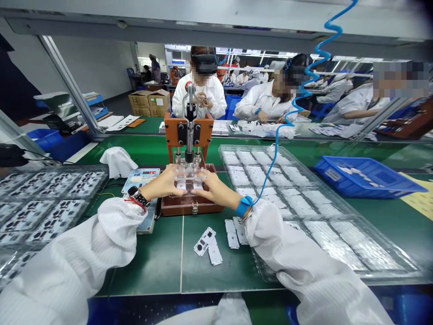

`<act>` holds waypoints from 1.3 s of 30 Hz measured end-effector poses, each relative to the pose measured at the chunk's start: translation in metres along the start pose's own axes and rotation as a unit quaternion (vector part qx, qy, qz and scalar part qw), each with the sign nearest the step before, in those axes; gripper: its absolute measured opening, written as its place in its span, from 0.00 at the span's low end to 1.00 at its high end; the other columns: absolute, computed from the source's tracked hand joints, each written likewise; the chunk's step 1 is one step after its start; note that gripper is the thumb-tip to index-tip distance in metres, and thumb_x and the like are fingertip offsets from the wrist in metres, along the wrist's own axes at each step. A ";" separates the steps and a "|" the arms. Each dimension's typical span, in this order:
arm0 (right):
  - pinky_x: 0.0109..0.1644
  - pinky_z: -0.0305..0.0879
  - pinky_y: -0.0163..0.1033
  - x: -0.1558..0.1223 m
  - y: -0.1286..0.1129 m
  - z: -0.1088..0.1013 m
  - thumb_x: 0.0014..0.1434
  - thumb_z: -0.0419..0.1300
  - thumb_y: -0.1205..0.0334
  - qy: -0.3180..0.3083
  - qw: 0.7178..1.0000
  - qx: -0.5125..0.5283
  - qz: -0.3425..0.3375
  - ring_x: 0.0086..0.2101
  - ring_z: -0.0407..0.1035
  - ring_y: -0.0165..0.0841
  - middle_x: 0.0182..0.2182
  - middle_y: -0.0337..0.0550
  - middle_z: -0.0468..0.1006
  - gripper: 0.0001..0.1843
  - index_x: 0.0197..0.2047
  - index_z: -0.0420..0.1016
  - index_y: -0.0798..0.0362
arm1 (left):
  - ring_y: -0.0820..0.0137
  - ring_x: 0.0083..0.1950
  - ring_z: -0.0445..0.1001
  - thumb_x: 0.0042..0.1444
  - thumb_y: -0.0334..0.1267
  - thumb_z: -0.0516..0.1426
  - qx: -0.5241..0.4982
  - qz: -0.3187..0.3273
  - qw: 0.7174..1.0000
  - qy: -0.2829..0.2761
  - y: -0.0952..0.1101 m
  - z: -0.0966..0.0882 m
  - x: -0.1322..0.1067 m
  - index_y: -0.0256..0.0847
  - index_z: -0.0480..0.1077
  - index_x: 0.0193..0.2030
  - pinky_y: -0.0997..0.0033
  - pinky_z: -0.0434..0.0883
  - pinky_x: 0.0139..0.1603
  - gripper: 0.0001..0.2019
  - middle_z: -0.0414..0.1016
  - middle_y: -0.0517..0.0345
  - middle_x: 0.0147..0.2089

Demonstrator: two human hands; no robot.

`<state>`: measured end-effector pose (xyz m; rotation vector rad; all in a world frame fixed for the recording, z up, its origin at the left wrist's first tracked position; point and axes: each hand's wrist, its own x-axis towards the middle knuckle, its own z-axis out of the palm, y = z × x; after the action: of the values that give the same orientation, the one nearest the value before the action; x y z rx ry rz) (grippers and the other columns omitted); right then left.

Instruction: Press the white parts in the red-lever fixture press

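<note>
Both of my hands are at a brown test fixture [208,205] with an orange toggle-clamp press [172,128] standing over it. Two small white circuit boards sit side by side under its clear plate, one board [181,185] at my left hand [164,183] and another board [197,185] at my right hand [216,189]. Each hand curls around its side, thumb along the front edge and fingers farther back, closed on the board there. The fingertips are partly hidden behind the clear plate. Loose white circuit boards [215,251] lie on the green bench in front.
A blue-white meter [145,177] with a red display stands left of the fixture. Trays of boards lie at left [61,212] and right [297,194]. A blue bin [368,178] is farther right. A coiled blue cord [275,153] runs to my right wristband. Co-workers sit opposite.
</note>
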<state>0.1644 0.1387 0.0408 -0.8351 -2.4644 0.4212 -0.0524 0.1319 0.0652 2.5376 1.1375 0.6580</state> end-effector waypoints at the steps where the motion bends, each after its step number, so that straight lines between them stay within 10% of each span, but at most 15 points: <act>1: 0.58 0.57 0.50 0.000 0.001 0.001 0.60 0.58 0.54 0.010 1.000 0.009 0.002 0.57 0.58 0.41 0.57 0.52 0.65 0.22 0.56 0.63 0.51 | 0.56 0.54 0.65 0.46 0.36 0.60 -0.001 0.008 1.000 -0.003 0.001 -0.001 0.000 0.45 0.69 0.55 0.57 0.60 0.57 0.25 0.70 0.54 0.54; 17: 0.60 0.52 0.56 -0.002 -0.001 -0.008 0.60 0.58 0.59 -0.017 0.997 0.000 0.071 0.59 0.55 0.44 0.58 0.52 0.64 0.15 0.50 0.72 0.51 | 0.59 0.68 0.52 0.64 0.44 0.49 0.019 -0.024 0.996 -0.085 -0.008 0.007 -0.018 0.45 0.60 0.63 0.53 0.48 0.66 0.22 0.55 0.51 0.67; 31: 0.60 0.53 0.52 -0.002 0.001 -0.001 0.59 0.59 0.60 0.012 0.998 0.025 0.061 0.58 0.57 0.42 0.56 0.53 0.66 0.19 0.54 0.68 0.53 | 0.56 0.64 0.59 0.55 0.48 0.57 -0.068 -0.065 0.995 -0.020 -0.006 0.009 -0.014 0.40 0.59 0.63 0.55 0.55 0.64 0.30 0.61 0.47 0.64; 39: 0.61 0.51 0.57 -0.002 -0.001 -0.001 0.62 0.55 0.60 -0.015 0.998 -0.020 0.061 0.60 0.53 0.44 0.59 0.50 0.63 0.16 0.53 0.71 0.49 | 0.60 0.70 0.46 0.66 0.43 0.43 0.032 -0.077 0.994 -0.074 0.002 0.016 -0.026 0.44 0.55 0.65 0.51 0.41 0.67 0.22 0.48 0.53 0.70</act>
<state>0.1658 0.1361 0.0413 -1.0064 -2.4647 0.4304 -0.0582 0.1093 0.0449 2.4717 1.3021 0.3940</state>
